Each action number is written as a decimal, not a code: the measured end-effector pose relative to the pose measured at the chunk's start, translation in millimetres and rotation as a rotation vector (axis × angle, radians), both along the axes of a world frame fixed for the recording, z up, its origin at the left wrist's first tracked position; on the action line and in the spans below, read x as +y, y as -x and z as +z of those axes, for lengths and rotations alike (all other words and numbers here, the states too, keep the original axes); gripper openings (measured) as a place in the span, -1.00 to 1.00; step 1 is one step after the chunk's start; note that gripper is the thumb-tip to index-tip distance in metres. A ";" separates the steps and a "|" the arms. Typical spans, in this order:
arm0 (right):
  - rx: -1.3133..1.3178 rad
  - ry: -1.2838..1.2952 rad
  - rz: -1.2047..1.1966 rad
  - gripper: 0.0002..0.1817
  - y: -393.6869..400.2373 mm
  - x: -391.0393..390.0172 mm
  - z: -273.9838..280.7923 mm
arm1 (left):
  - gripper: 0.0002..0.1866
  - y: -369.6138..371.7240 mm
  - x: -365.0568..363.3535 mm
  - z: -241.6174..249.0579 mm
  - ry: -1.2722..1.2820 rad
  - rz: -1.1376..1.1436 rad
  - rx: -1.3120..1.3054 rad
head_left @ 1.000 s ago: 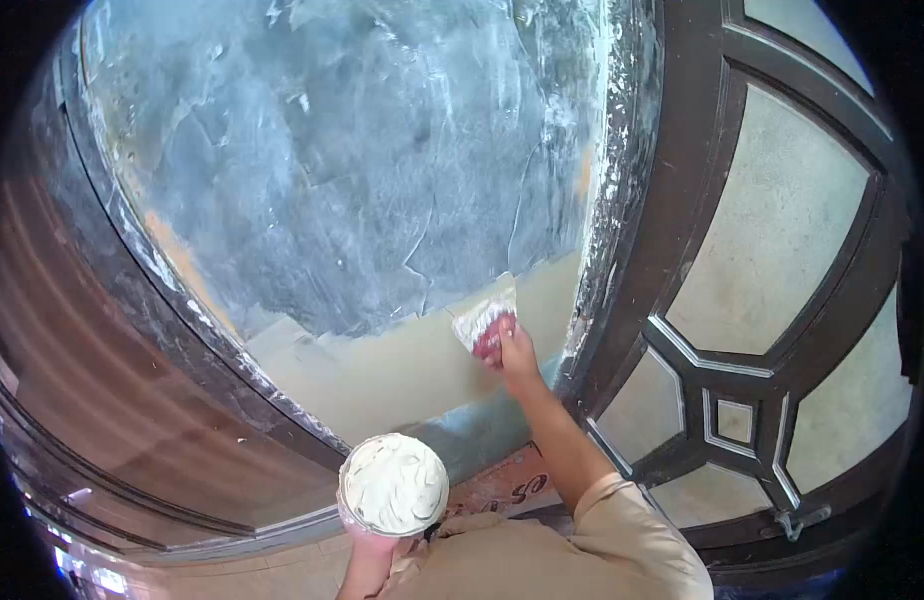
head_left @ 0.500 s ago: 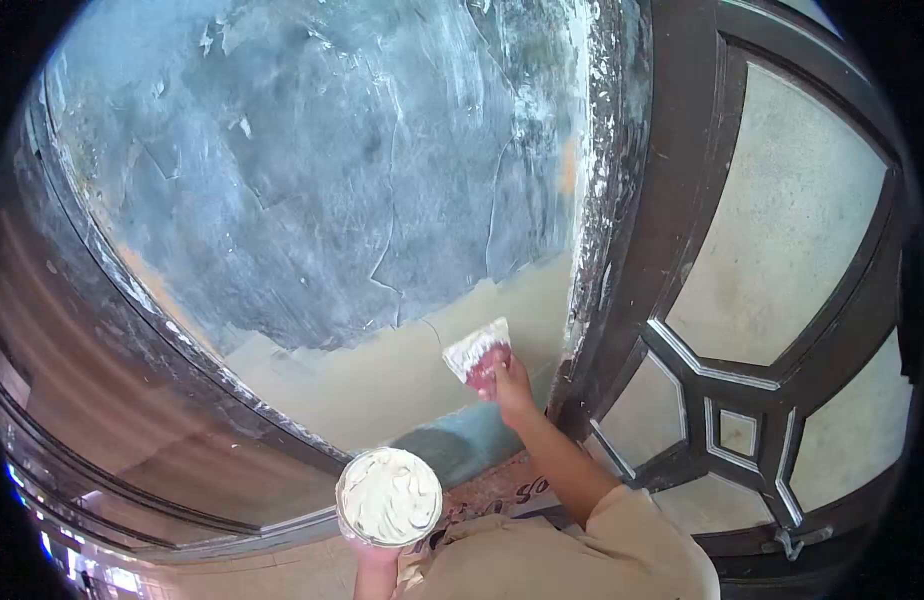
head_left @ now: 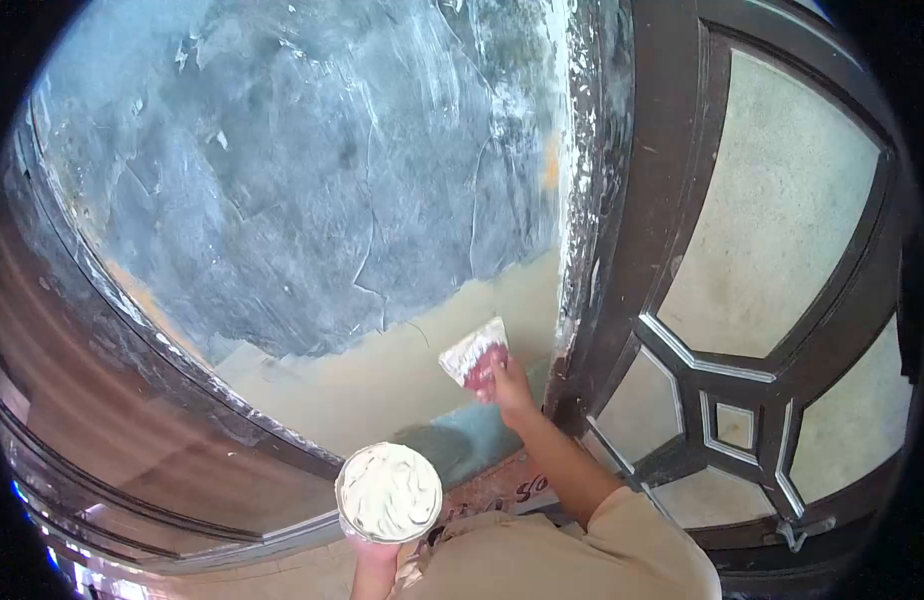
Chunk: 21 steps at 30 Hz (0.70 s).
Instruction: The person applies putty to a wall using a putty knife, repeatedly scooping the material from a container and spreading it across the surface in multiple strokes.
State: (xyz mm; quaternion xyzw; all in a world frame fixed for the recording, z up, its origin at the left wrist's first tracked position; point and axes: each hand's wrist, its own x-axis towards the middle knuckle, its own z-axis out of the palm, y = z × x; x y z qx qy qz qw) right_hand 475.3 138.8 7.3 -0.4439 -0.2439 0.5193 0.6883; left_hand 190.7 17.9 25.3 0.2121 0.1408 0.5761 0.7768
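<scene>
In my left hand [head_left: 373, 552] is a round tub of creamy white putty [head_left: 390, 493], held from below and nearly full, its surface swirled. My right hand [head_left: 505, 386] grips a putty knife [head_left: 481, 357] by its red part, fingers wrapped round it. White putty coats the wide blade. The knife is in front of the lower wall [head_left: 352, 385], where a smooth beige coat lies below the patchy blue-grey surface [head_left: 272, 200]. Much of my left hand is hidden under the tub.
On the right stands a dark door [head_left: 672, 200] with pale panels and a metal latch [head_left: 797, 532]. A paint-flecked frame [head_left: 579, 200] edges the wall there. Dark wood trim [head_left: 132, 330] runs along the left. Below the wall is a reddish strip with dark lettering [head_left: 502, 487].
The wall and door have shifted slightly left in view as the camera turned. Both hands keep nearly the same place in view, still holding the tub and the putty knife.
</scene>
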 end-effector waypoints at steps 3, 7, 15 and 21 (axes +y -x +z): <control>-0.135 -0.033 -0.064 -0.63 -7.3 9.2 44.1 | -0.29 3.5 1.6 4.6 0.052 -0.031 -0.019; -0.139 -0.128 -0.002 -0.67 -16.5 23.6 39.5 | -0.31 -3.4 4.6 20.4 0.258 -0.083 -0.329; -0.096 -0.019 -0.077 -0.69 -16.5 5.6 21.7 | -0.29 6.2 17.4 -0.7 -0.063 -0.065 0.035; -0.200 -0.084 -0.104 -0.71 -30.7 35.4 17.4 | -0.31 -5.5 21.0 4.3 0.002 -0.096 -0.048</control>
